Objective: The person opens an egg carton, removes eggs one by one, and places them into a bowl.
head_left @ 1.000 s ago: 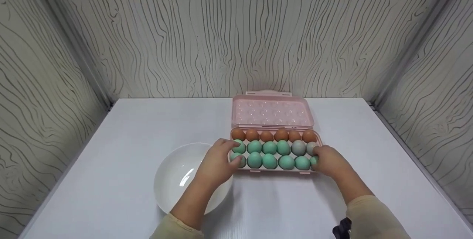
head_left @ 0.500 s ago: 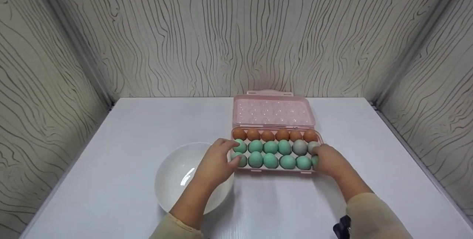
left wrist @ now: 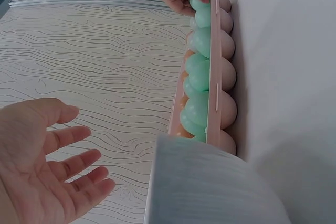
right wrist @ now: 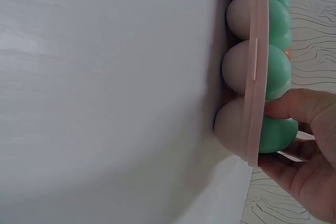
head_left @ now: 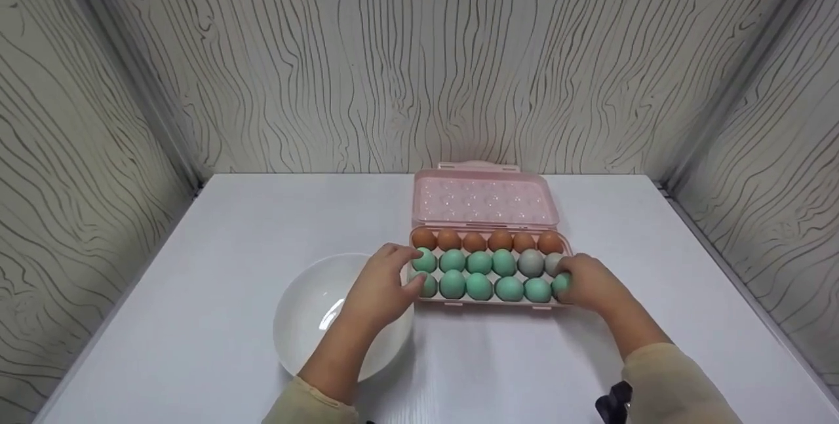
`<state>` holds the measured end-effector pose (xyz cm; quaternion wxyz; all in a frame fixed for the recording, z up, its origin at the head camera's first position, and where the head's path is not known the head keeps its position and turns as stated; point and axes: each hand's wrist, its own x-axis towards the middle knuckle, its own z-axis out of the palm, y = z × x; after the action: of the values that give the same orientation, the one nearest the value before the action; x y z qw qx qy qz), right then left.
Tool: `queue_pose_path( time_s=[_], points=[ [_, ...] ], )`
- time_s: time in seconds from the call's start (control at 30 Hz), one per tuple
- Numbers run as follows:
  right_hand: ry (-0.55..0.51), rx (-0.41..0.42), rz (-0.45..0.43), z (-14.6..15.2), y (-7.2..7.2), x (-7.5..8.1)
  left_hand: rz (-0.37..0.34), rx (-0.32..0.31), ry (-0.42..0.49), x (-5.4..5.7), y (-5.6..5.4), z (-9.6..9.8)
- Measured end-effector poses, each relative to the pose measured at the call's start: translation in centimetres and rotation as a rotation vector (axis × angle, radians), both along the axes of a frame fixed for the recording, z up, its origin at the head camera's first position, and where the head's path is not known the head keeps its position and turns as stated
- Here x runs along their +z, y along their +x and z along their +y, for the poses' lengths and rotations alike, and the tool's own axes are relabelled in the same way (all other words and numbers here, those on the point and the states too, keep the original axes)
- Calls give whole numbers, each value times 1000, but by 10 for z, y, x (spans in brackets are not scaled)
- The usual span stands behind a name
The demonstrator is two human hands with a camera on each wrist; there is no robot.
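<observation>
A pink egg box (head_left: 482,303) lies with its lid (head_left: 486,204) folded back, filled by a rear row of brown eggs (head_left: 500,240) and two rows of mostly green ones. At its front right corner, my right hand (head_left: 592,286) pinches a green egg (right wrist: 277,134) between thumb and fingers. The egg still sits in its cup in the right wrist view. My left hand (head_left: 377,288) hovers at the box's left end, partly above a white bowl (head_left: 305,322). In the left wrist view, its fingers (left wrist: 79,163) are spread and hold nothing.
The white table (head_left: 262,214) carries the bowl to the left of the box. Wood-patterned panels (head_left: 367,63) rise behind and on both sides. A small black object (head_left: 614,403) shows by the right sleeve.
My right hand has shifted slightly right and down around the corner egg, so more of that egg shows. My left hand has drifted a little left.
</observation>
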<state>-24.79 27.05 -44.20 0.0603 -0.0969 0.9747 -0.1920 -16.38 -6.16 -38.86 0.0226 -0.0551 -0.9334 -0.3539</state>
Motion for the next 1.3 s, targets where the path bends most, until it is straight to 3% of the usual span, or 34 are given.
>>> queue_pose_path(
  time_s=[0.2,0.3,0.63,0.97,1.3],
  points=[
    [-47,-58,-70,3,-1,14,-1,10,-3,1,-1,0],
    [-91,-73,-64,5,0,25,4,7,-12,2,-2,0],
    [-349,-103,-37,14,7,66,10,-3,-6,8,-3,2],
    [-595,-22,40,-6,15,87,16,-13,50,15,-10,9],
    [-847,55,-14,-44,26,93,76,-31,133,25,-12,28]
  ],
)
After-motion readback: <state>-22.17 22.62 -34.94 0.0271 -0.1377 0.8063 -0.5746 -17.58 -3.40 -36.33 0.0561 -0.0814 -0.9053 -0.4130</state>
